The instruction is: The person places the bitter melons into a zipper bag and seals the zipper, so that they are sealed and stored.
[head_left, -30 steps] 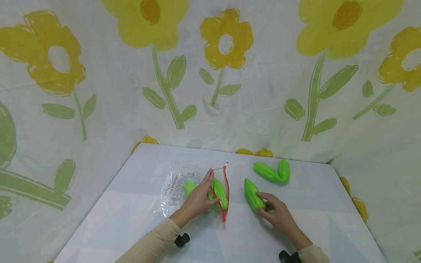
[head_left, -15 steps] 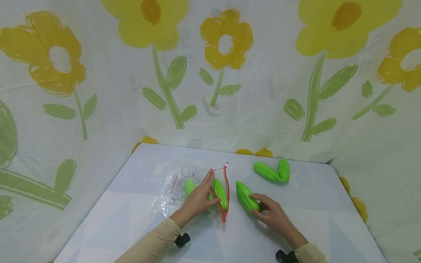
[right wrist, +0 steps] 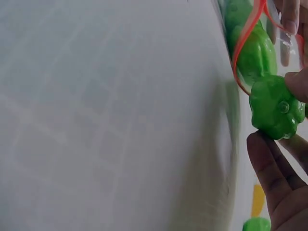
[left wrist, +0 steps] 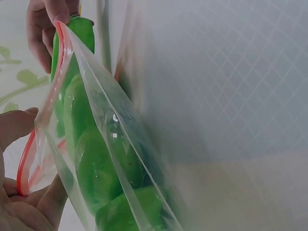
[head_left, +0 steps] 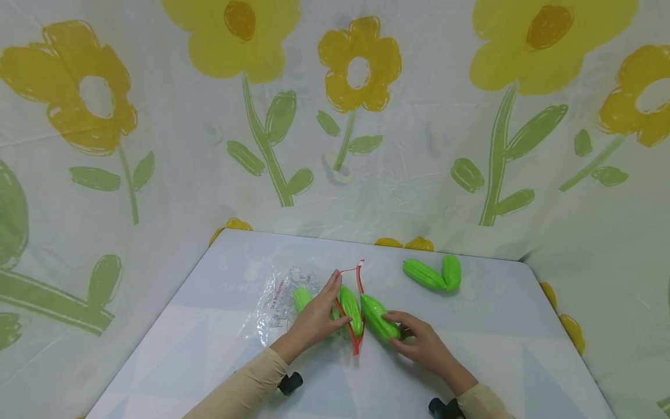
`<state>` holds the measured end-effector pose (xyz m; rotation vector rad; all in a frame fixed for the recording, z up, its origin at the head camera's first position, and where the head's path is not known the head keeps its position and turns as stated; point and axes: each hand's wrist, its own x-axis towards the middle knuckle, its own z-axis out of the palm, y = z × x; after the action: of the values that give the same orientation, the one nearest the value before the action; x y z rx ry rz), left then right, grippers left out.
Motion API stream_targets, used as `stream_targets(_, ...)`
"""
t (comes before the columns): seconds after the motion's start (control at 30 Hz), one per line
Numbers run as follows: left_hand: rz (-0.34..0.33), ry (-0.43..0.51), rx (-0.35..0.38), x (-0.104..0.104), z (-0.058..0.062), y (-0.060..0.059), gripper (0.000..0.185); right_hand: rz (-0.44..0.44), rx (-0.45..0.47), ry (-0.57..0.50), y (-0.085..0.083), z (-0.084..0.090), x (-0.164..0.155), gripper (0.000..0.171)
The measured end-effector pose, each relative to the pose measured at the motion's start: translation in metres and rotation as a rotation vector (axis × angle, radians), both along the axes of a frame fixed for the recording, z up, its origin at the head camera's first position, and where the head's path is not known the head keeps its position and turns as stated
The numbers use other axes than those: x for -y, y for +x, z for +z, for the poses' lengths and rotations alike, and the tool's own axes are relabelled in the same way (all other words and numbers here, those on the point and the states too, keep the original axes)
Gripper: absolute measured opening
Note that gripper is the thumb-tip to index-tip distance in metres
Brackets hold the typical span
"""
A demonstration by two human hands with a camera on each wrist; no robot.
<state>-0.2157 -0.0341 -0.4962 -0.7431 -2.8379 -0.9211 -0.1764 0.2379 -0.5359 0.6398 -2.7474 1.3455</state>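
While the left hand (head_left: 314, 319) pinches the bag's (head_left: 285, 299) red rim open, the right hand (head_left: 419, 343) grips a green gourd (head_left: 378, 317) at its mouth.

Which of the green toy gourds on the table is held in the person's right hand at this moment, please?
The gourd at the bag's red-edged mouth, gripped by the right hand; two others lie untouched farther back, the rest inside the bag.

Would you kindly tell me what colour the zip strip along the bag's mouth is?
Red; the zip strip shows best in the head view.
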Motion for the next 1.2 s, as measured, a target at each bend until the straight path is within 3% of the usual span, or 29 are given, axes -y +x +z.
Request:
stream_targets(0.57, -0.013, 0.003, 0.001, -0.004, 0.003, 0.001, 0.097, 0.142, 0.053, 0.049, -0.001, 0.004, 0.021, 0.050)
stream_targets(0.93, -0.010, 0.015, -0.015, -0.005, 0.001, 0.001, 0.098, -0.025, -0.030, 0.046, -0.007, 0.008, 0.028, 0.052)
stream_targets(1.2, -0.024, 0.022, -0.026, -0.005, -0.002, 0.001, 0.096, -0.052, -0.036, 0.038, -0.010, 0.007, 0.040, 0.053)
